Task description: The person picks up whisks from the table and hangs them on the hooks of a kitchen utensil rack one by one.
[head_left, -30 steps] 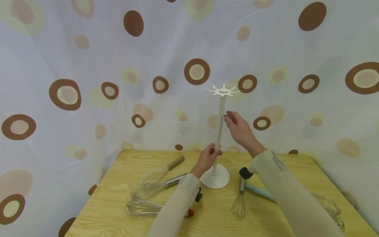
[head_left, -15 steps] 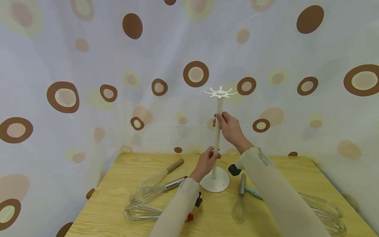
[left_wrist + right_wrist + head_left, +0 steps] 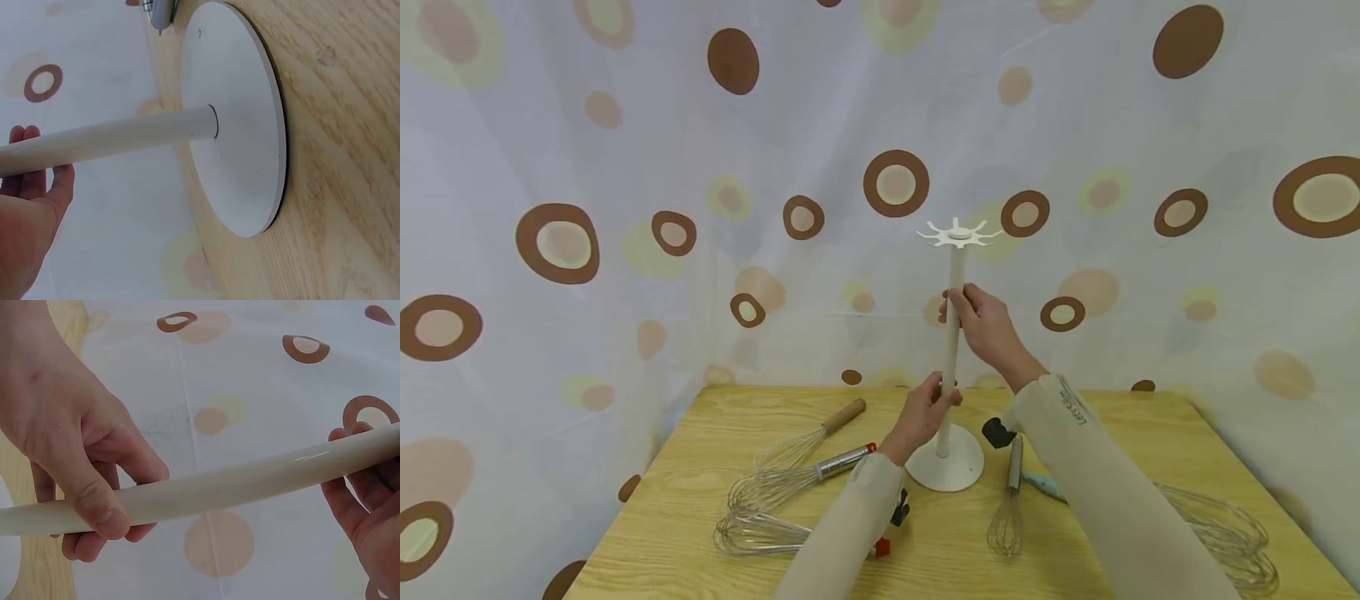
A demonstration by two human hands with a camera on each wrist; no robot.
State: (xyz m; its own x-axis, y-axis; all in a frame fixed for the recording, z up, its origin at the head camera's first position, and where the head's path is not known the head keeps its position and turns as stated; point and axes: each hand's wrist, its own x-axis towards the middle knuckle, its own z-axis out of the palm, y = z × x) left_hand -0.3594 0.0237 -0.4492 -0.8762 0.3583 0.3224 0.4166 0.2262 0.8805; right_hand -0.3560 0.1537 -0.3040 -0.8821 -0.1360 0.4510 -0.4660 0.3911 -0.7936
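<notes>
Pole [image 3: 250,483] — glossy, cylindrical — on disc base [image 3: 244,162]

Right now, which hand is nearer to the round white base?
Left. The left hand grips the pole above the base; the right hand holds it higher, below the pronged top.

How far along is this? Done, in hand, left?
Done: the white stand looks upright, its round base down on the table.
In hand: the left hand grips the pole lower down, the right hand higher up.
Left: probably hanging the whisks; they lie on the table, none on the pronged top.
</notes>
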